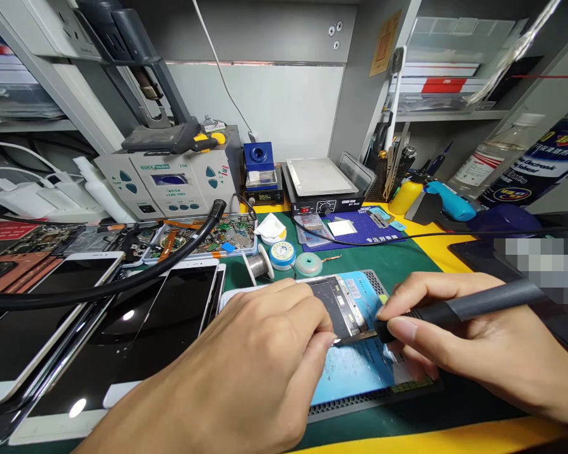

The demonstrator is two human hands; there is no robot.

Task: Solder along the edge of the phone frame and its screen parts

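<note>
An opened phone (343,302) lies on a blue mat (360,372) near the front of the green bench. My left hand (246,372) rests on the phone's left side, fingertips pressing on its lower edge. My right hand (473,334) grips a dark grey handled tool (468,306) like a pen, its thin tip (355,338) touching the phone's lower edge right beside my left fingertips. Much of the phone is hidden under my left hand.
Several phones with dark screens (170,315) lie at left under a thick black hose (123,284). Behind stand a soldering station (170,183), a hot plate (319,180), solder spools (281,254), a parts tray (213,236), a yellow bottle (404,195) and spray cans (544,164).
</note>
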